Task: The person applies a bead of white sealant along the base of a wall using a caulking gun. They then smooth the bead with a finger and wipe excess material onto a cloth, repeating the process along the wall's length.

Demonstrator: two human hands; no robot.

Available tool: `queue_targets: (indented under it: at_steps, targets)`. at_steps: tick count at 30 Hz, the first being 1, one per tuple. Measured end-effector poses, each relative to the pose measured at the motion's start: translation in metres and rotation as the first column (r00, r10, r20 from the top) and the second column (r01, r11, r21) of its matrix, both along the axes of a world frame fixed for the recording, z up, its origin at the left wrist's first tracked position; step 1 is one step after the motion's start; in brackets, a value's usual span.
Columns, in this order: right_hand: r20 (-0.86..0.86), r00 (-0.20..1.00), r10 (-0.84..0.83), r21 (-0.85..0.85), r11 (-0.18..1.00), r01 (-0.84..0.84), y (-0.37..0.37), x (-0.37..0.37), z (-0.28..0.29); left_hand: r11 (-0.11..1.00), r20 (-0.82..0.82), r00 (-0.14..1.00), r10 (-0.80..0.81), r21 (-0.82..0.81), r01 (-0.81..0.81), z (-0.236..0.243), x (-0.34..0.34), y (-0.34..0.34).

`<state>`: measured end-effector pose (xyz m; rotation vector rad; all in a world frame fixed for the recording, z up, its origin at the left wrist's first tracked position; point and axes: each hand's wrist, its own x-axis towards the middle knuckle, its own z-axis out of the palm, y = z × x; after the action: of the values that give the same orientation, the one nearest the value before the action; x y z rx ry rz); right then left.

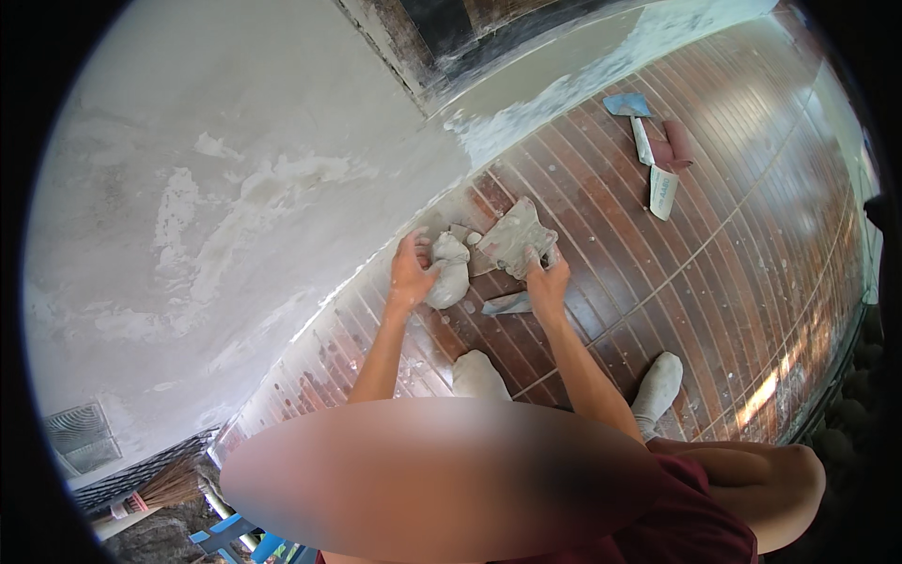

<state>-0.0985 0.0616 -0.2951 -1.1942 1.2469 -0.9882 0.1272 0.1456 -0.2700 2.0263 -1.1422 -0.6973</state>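
Note:
My left hand [413, 273] is at the left side of a lumpy, pale grey plastic bag [449, 273], its fingers curved and apart; whether they touch it is hard to tell. My right hand [547, 274] grips the lower right edge of a flat, irregular piece coated in grey paste [512, 235], its thumb and fingers on it. Under and behind these lies a smaller flat scrap, partly hidden. A long tool with a pale, smeared blade [507, 303] lies on the floor just below, partly behind my right hand.
The patchy plastered wall [188, 188] runs along the left. On the reddish striped tile floor [705, 282], upper right, lie a blue scraper [628, 105], a maroon object [672, 146] and a printed pale piece [662, 193]. My socked feet [658, 385] flank the work. A broom [169, 484] is at lower left.

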Motion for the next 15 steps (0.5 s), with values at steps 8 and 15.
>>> queue_targets:
  at_steps: [8,15]
  targets:
    - [-0.126,0.991,-0.053,-0.072,0.996,0.044,0.003,0.008,0.014,0.998,-0.019,1.0,-0.018,-0.056,0.017,-0.003,-0.004,0.001]
    - [-0.189,0.98,-0.058,-0.225,0.974,0.015,0.004,0.019,0.021,0.998,-0.034,0.999,-0.017,-0.054,0.015,-0.004,-0.005,0.003]
